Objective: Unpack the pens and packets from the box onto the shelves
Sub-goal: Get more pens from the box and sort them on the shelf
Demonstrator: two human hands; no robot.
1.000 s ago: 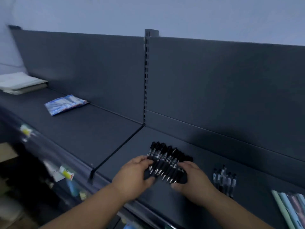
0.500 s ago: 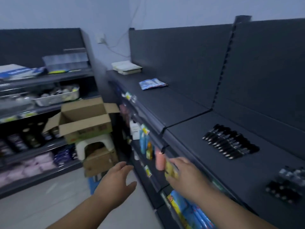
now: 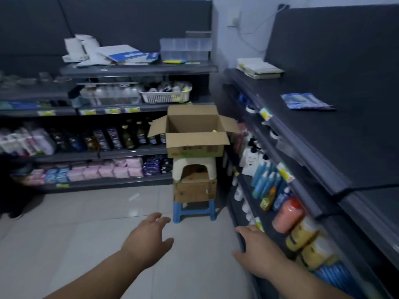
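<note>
You stood in a small shop with a pale tiled floor [image 3: 86, 223] and dark shelves on two sides. Straight ahead of you, in the corner where the shelves met, was the open cardboard box [image 3: 194, 145]. Its flaps were folded out, and a little bit of something yellow [image 3: 214, 131] showed inside by the right wall. The box sat on a white stool [image 3: 194, 162]. The white stool stood on a second cardboard box [image 3: 194, 189], and that one sat on a blue stool [image 3: 194, 210].

Your left hand [image 3: 149, 240] was held out over the floor, palm down. Its fingers were spread and loose, and it held nothing. Your right hand [image 3: 257, 244] was out too, with its fingers spread and nothing in it. It was just beside the front edge of a low shelf on the right, and I could not tell if it touched. Both hands were well apart from the box.

On the right, the top shelf [image 3: 323, 143] was wide and dark. A blue packet [image 3: 306, 101] lay flat on it, and a stack of pale booklets [image 3: 259, 69] lay at the far end. The shelves under it held blue bottles [image 3: 263, 182] and an orange bottle [image 3: 287, 215]. The back shelves held a white basket [image 3: 166, 97] and a clear plastic tray [image 3: 185, 48].
</note>
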